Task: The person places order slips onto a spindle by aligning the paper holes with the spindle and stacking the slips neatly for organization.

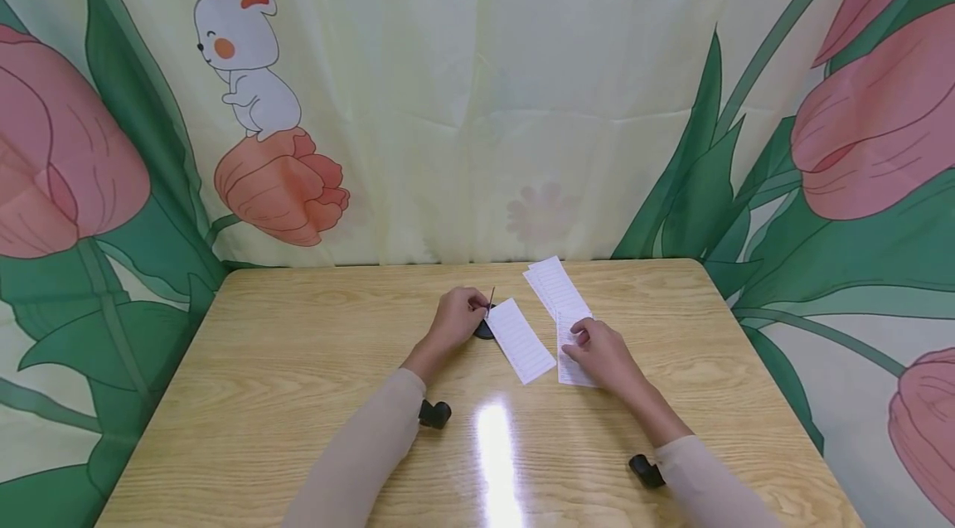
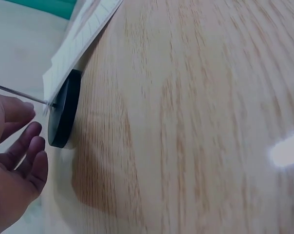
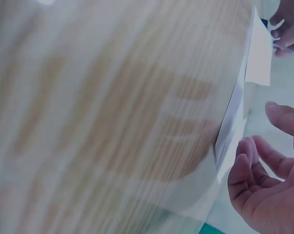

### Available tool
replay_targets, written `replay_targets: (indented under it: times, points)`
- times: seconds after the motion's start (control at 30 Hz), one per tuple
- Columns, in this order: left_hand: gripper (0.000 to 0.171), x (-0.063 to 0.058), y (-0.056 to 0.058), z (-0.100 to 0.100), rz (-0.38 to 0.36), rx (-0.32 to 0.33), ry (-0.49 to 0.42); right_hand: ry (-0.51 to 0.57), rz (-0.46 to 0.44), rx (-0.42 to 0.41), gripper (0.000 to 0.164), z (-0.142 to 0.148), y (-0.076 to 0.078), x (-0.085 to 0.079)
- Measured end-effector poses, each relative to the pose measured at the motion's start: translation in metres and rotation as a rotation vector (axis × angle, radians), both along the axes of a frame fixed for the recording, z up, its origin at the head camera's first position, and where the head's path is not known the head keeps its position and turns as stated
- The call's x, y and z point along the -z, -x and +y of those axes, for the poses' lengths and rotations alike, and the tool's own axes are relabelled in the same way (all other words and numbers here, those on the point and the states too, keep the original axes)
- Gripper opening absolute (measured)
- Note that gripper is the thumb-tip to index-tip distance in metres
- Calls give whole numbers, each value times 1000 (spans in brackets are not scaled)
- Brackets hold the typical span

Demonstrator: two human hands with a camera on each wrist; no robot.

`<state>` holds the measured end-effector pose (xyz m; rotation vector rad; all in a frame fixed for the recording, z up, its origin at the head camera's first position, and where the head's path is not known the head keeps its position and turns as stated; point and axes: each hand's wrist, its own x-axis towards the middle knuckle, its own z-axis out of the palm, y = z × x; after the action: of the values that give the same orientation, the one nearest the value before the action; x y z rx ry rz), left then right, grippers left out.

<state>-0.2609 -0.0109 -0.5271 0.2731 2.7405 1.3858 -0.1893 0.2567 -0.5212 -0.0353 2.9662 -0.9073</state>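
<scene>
A black round base with a thin upright metal spike, like a bill spike [image 2: 64,109], stands toward the back of the table. One printed paper slip [image 1: 521,341] has its upper corner at the spike, low over the base. My left hand [image 1: 457,317] is beside the spike, fingertips close to the rod and the slip's corner; its fingers [image 2: 27,146] are loosely bent with nothing visibly gripped. Over more printed slips [image 1: 555,283], which overlap on the table, hovers my right hand [image 1: 603,352]. Its thumb [image 3: 283,117] is apart from the bent fingers, and no paper shows between them.
The wooden table [image 1: 298,362] ends at a curtain [image 1: 462,97] printed with tulips and a rabbit. A black wrist device [image 1: 436,414] sits at the left sleeve, another device [image 1: 646,471] at the right. A bright reflection lies on the tabletop in front.
</scene>
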Motion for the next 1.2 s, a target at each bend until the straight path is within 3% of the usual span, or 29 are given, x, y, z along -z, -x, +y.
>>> replay_targets:
  times: [0.37, 0.87, 1.2]
  points:
    - [23, 3, -5, -8, 8, 36, 25, -21, -43, 37, 43, 20, -10, -1]
    - [66, 9, -9, -20, 54, 167, 107, -41, -59, 46, 47, 35, -19, 4]
    - [76, 15, -9, -21, 20, 179, 157, -80, -54, 45, 41, 37, -21, 9]
